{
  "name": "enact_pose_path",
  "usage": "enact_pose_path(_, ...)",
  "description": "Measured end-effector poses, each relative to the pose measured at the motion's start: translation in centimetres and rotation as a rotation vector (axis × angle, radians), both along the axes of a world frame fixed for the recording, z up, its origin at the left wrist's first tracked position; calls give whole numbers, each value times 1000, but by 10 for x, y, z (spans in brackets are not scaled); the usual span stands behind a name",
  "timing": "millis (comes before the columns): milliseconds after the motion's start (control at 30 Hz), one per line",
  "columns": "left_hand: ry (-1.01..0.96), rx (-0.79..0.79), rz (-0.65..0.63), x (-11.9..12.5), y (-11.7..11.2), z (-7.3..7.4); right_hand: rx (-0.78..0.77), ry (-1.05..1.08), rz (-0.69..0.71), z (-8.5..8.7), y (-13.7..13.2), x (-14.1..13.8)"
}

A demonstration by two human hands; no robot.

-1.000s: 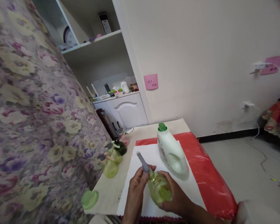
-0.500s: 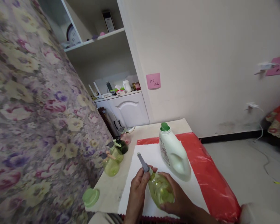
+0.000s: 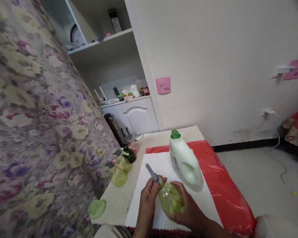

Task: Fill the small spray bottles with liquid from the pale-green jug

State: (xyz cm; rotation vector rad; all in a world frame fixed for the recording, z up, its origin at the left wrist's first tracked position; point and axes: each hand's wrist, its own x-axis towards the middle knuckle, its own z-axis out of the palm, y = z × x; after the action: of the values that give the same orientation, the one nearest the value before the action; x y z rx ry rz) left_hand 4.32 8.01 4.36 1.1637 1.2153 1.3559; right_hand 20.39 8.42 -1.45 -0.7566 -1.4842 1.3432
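A clear yellow-green spray bottle [image 3: 171,200] with a grey spray head [image 3: 152,173] is tilted over the white sheet, its nozzle toward the far left. My left hand [image 3: 149,191] pinches the bottle's neck and collar just under the head. Wrapped round the body from the right is my right hand [image 3: 187,206]. Beyond it stands a large pale green detergent jug [image 3: 187,163] with a handle; its mouth is uncapped and shows a green spout. A light green round cap [image 3: 96,209] lies at the table's left corner.
More spray bottles stand along the table's left edge: a yellow-green one [image 3: 119,177], a dark one [image 3: 131,156] and a pink one [image 3: 134,145]. White paper [image 3: 149,165] covers a red sheet [image 3: 223,185]. A floral curtain [image 3: 52,132] hangs close on the left.
Almost nothing differs. The spray head and bottle have shifted very slightly while both hands keep their hold. The jug and the other bottles stay put.
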Motion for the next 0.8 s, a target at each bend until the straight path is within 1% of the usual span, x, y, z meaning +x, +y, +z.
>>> enact_pose_path(133, 32, -17, 24, 0, 4, -6, 22, -84, -56, -5, -1, -2)
enact_pose_path(233, 15, -23, 28, 1, 4, -8, 20, -72, -64, -8, 0, -4)
enact_pose_path(333, -84, -18, 32, 4, 3, -10, -26, 30, -22, -8, 2, -5)
enact_pose_path(467, -227, -34, 53, 7, 3, -11, -85, 197, 70, -5, 4, -5)
enact_pose_path(567, -259, -59, 51, 6, 5, -10, -76, 250, 87, -4, 4, -3)
enact_pose_path(667, -287, -69, 26, 6, 6, -6, -82, 290, 106, -3, 5, -1)
enact_pose_path(800, -333, -67, 0, 8, 5, 1, -142, 346, 196, -6, 10, -1)
